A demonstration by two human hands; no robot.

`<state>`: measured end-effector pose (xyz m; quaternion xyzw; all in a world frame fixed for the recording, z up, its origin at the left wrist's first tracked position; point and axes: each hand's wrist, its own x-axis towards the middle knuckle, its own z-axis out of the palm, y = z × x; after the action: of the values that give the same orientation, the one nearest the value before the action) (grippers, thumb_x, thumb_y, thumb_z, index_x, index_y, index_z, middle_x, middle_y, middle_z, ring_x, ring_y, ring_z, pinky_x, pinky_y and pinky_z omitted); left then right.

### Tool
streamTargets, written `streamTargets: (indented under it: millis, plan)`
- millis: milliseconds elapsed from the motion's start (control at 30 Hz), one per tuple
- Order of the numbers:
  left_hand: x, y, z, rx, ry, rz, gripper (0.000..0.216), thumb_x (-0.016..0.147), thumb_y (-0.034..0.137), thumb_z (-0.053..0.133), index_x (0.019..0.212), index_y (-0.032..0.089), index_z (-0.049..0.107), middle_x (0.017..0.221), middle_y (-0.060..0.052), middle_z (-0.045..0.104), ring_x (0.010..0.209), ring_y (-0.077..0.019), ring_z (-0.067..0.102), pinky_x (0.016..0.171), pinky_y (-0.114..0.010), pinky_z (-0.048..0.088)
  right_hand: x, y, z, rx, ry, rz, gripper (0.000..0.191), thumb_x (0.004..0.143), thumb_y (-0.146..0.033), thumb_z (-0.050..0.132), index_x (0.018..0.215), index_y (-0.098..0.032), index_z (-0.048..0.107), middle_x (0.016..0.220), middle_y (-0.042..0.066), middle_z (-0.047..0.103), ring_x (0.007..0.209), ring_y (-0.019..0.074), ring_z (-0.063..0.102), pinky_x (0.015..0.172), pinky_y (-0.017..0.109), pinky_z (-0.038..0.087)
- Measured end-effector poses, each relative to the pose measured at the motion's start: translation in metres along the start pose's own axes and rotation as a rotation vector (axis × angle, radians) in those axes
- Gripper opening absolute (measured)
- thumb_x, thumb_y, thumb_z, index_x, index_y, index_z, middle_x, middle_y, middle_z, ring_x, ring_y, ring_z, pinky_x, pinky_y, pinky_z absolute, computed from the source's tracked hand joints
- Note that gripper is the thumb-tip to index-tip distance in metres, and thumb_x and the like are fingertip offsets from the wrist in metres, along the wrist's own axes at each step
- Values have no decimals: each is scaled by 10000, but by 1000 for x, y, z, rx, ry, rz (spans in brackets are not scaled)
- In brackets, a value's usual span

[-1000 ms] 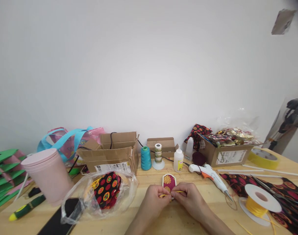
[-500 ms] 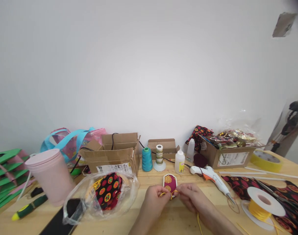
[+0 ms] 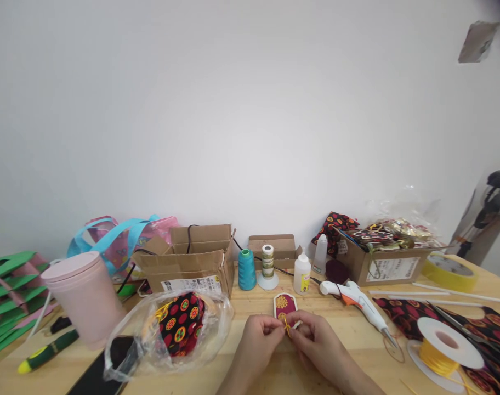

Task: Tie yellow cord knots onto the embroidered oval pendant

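Both hands meet over a small maroon fabric piece (image 3: 286, 305) with gold floral print and a white edge, lying on the wooden table. My left hand (image 3: 261, 341) pinches a thin yellow cord (image 3: 287, 326) near the lower end of that piece. Close beside it, my right hand (image 3: 318, 340) is closed on the same cord, which forms a small loop between the fingertips. The lower part of the fabric piece is hidden behind the fingers.
A glue gun (image 3: 359, 304) and a spool of yellow cord (image 3: 443, 351) lie right. Behind stand a glue bottle (image 3: 302, 274), teal thread cone (image 3: 246, 270) and cardboard boxes (image 3: 225, 269). Left are a plastic bag (image 3: 217, 323), a phone (image 3: 97, 378) and a pink tumbler (image 3: 83, 302).
My right hand has moved slightly left, closer to my left hand. The cord between the fingers is drawn into a smaller loop, and its tail below my right hand is now mostly hidden.
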<state>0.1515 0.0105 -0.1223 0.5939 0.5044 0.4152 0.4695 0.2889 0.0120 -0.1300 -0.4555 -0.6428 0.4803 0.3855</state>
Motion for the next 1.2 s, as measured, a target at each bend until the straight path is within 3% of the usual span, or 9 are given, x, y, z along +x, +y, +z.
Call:
streamTargets:
  millis: [133, 267, 367, 533, 800, 1000, 1200]
  plan:
    - [0, 3, 1, -55, -38, -32, 170, 613, 223, 530, 599, 102, 649, 492, 16, 560, 503, -111, 454, 478, -202, 313, -3, -2, 0, -340, 93, -134, 153, 713, -270, 455, 777, -209, 580, 411, -66, 437, 404, 89, 393, 408, 181, 266]
    - [2, -1, 3, -22, -37, 5, 233, 635, 308, 540, 593, 101, 639, 465, 26, 514, 461, -91, 415, 442, -193, 292, -5, -4, -2, -565, 173, -153, 137, 705, -270, 466, 754, -237, 590, 470, -49, 520, 442, 104, 443, 438, 190, 286]
    - [3, -5, 3, 13, -41, -29, 323, 659, 392, 502, 561, 105, 613, 409, 51, 429, 368, -63, 326, 370, -188, 226, -5, -7, -5, -604, 163, -147, 121, 702, -273, 481, 703, -253, 600, 577, -38, 608, 508, 112, 508, 476, 190, 316]
    - [4, -8, 1, 10, -53, -24, 377, 641, 458, 498, 570, 103, 605, 485, 19, 513, 381, -68, 359, 378, -191, 253, -6, -11, -9, -632, 159, -157, 147, 706, -237, 475, 655, -259, 611, 655, -38, 638, 595, 120, 549, 526, 194, 339]
    - [4, -8, 2, 29, -80, -52, 417, 636, 492, 485, 549, 99, 596, 471, 16, 506, 380, -66, 350, 377, -187, 241, -6, -13, -8, -786, 140, -208, 145, 694, -212, 473, 691, -270, 607, 698, -33, 622, 635, 121, 549, 528, 193, 323]
    - [3, -8, 2, 34, -75, -62, 419, 639, 493, 486, 564, 99, 607, 477, 12, 514, 396, -75, 361, 387, -192, 244, -7, -13, -6, -930, 138, -250, 175, 702, -195, 445, 648, -247, 604, 678, -11, 615, 615, 121, 542, 510, 196, 302]
    - [1, -3, 2, 73, -46, 33, 312, 662, 379, 514, 590, 106, 647, 502, 12, 548, 473, -94, 399, 444, -194, 280, -5, -9, -4, -961, 204, -298, 148, 677, -169, 451, 621, -222, 578, 648, -7, 602, 572, 113, 526, 493, 195, 288]
